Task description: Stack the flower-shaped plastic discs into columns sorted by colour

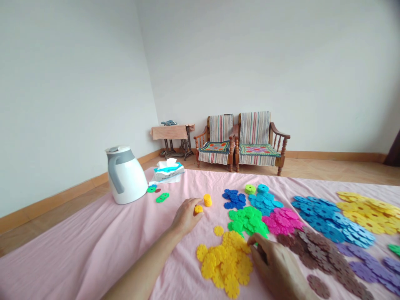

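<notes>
My left hand has its fingers curled round a short stack of yellow notched plastic discs. Just right of it stands a taller yellow disc stack. A spread pile of yellow discs lies nearer to me, with one loose yellow disc behind it. My right hand is at that pile's right edge, thumb and forefinger drawn together against it. Whatever sits between those fingertips is hidden.
Piles of green, dark blue, pink, blue and brown discs cover the right side of the pink cloth. A white jug and tissue pack stand back left. Two armchairs are beyond.
</notes>
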